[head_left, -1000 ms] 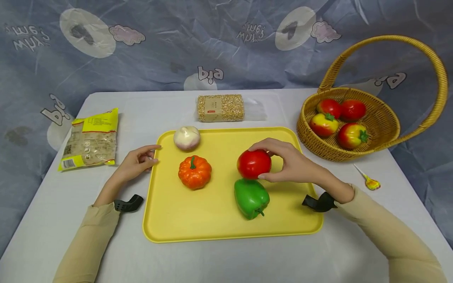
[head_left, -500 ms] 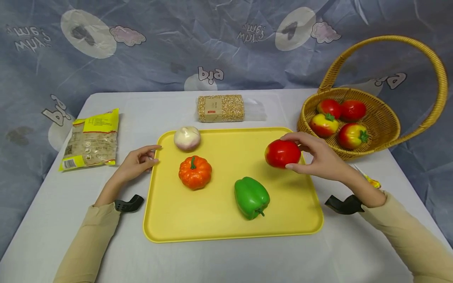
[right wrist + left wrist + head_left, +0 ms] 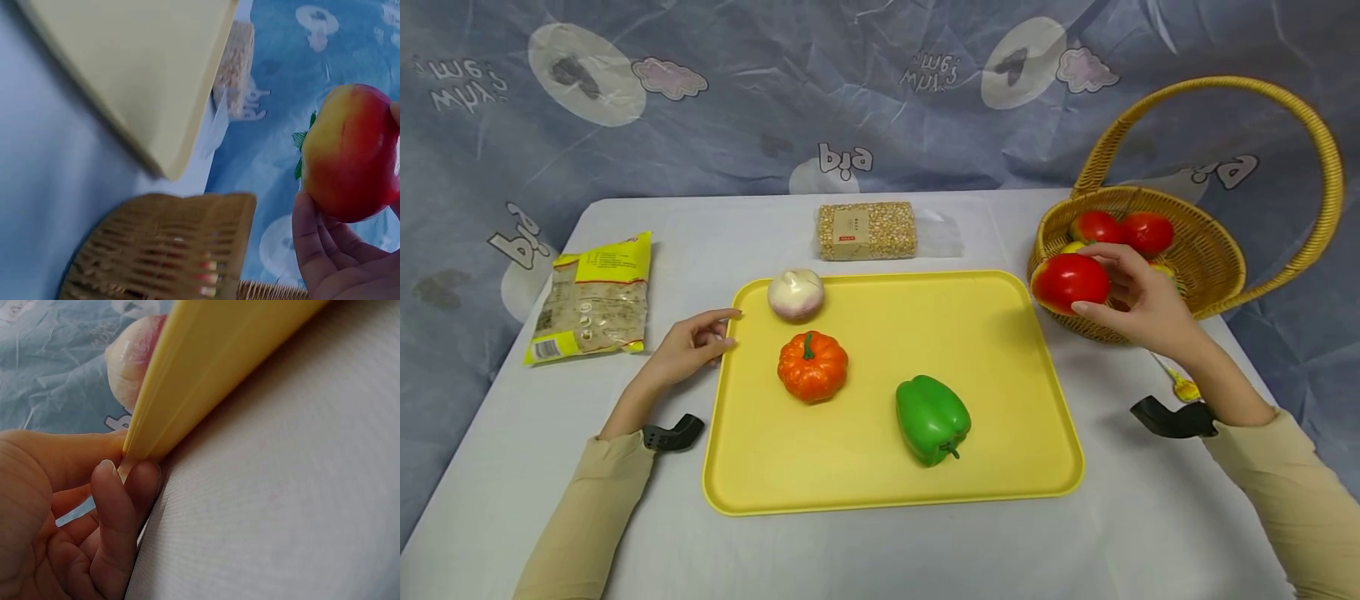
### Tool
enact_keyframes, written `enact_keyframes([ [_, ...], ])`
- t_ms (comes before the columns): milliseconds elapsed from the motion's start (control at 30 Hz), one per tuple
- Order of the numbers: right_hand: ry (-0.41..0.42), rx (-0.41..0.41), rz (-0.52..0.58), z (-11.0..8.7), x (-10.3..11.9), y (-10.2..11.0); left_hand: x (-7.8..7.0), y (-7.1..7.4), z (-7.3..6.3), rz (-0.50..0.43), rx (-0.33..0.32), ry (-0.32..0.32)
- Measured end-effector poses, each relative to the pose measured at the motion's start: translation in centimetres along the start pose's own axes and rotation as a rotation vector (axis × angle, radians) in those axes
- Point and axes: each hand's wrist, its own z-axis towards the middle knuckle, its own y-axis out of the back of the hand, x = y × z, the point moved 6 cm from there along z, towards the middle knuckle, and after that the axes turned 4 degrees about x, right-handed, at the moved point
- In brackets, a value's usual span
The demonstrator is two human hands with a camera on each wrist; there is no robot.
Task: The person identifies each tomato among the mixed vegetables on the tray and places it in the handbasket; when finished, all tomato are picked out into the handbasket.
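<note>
My right hand (image 3: 1150,304) holds a red tomato (image 3: 1070,283) between thumb and fingers, in front of the wicker basket (image 3: 1090,329). In the right wrist view the tomato (image 3: 350,153) shows a yellow flank and green leaves, up above the basket's rim. More red tomatoes (image 3: 1146,233) lie in the basket, some hidden behind the hand. My left hand (image 3: 688,350) grips the left rim of the yellow tray (image 3: 1000,492); fingertips (image 3: 144,478) meet its edge in the left wrist view. On the tray lie a green bell pepper (image 3: 932,419), a small orange pumpkin (image 3: 812,367) and a whitish-purple garlic bulb (image 3: 796,294).
A bag of yellow grains (image 3: 867,231) lies behind the tray. To the left is a yellow-and-clear packet (image 3: 595,300). A lollipop (image 3: 1183,387) lies on the white table by my right wrist. The basket's tall handle (image 3: 1326,167) arches over it at the right.
My right hand has carried the tomato from over the tray beside the green pepper, rightward and back to the basket's front edge. My left hand has stayed at the tray's rim.
</note>
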Motion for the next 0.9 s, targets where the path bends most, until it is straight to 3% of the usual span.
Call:
enact_keyframes([
  [300, -0.083, -0.09, 0.002, -0.2, -2.9, 1.9, 0.2, 0.0, 0.0, 0.001, 0.002, 0.004],
  [533, -0.209, -0.112, -0.112, -0.4, -4.6, 2.7, 0.1, -0.1, 0.1, 0.004, 0.001, 0.002],
  [667, -0.286, -0.058, -0.207, -0.3, -5.7, 2.8, -0.1, 0.0, 0.0, 0.006, -0.004, 0.006],
  [900, -0.363, 0.125, -0.289, 0.6, -7.6, 1.8, 0.3, 0.0, 0.0, 0.005, -0.006, 0.031],
])
